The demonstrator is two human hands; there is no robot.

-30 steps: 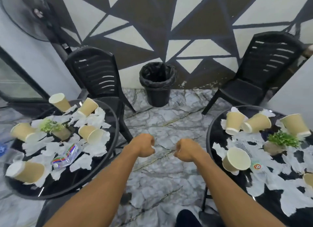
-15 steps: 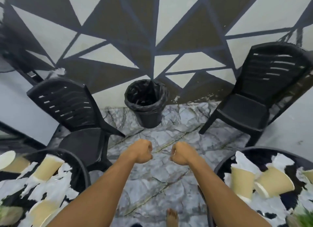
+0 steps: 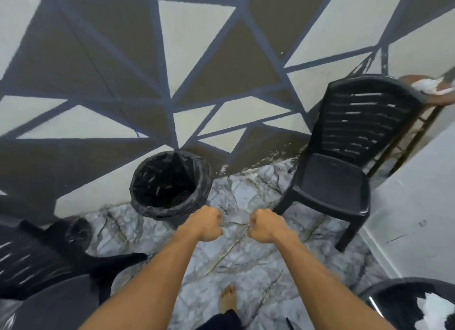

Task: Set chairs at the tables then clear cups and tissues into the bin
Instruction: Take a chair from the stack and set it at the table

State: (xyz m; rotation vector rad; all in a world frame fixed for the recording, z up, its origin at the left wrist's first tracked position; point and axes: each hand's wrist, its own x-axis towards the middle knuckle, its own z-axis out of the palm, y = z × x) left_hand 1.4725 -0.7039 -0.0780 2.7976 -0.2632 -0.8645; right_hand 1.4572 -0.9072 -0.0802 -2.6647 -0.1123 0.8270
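Note:
My left hand (image 3: 206,223) and my right hand (image 3: 263,225) are both curled into fists and hold nothing, stretched out side by side over the marble floor. Just beyond the left fist stands a round bin (image 3: 170,185) lined with a black bag, against the wall. A black plastic chair (image 3: 344,162) stands to the right of the bin, facing me. Another black chair (image 3: 41,263) sits at the lower left, partly cut off. The rim of a round black table (image 3: 403,284) with a white tissue (image 3: 435,312) shows at the bottom right. No cups are in view.
A wall painted with grey and brown triangles rises behind the bin. A white wall closes the right side. A wooden stand (image 3: 428,103) with something white on top is behind the right chair. My bare foot (image 3: 229,301) is on the floor between the chairs.
The view has moved forward toward the bin and the right chair. Both tables with cups and tissues have slid almost out of the frame. The fists stay curled and held out.

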